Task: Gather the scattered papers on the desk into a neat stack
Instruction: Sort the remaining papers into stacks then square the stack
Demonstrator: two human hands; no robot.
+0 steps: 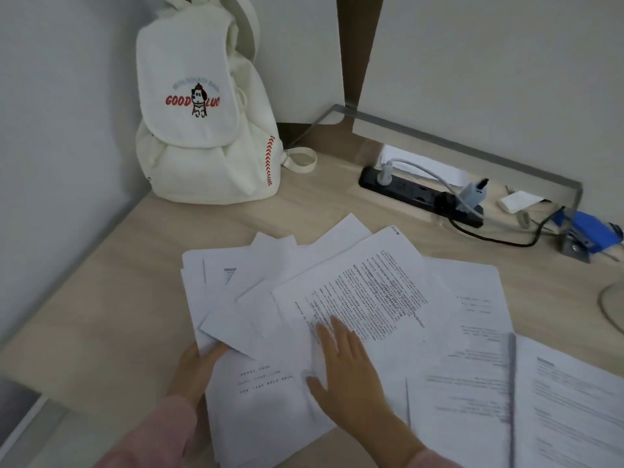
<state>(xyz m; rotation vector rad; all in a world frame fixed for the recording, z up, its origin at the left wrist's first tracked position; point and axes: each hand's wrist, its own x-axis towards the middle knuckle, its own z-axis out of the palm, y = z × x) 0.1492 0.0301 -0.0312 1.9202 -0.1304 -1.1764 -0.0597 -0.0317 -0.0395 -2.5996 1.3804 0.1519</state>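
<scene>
A: What do you see at the far left?

B: I see a white backpack on the desk; nearer, the left grip pinches the left edge of the papers.

A: And rightward?

B: The right grip lies flat and open on the fanned sheets mid-desk; a power strip sits far right.

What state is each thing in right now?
Papers: fanned out, overlapping, not stacked.
Left hand: gripping the papers' left edge.
Right hand: flat on the sheets.
Backpack: upright, flap closed.
Power strip: plugs inserted.
</scene>
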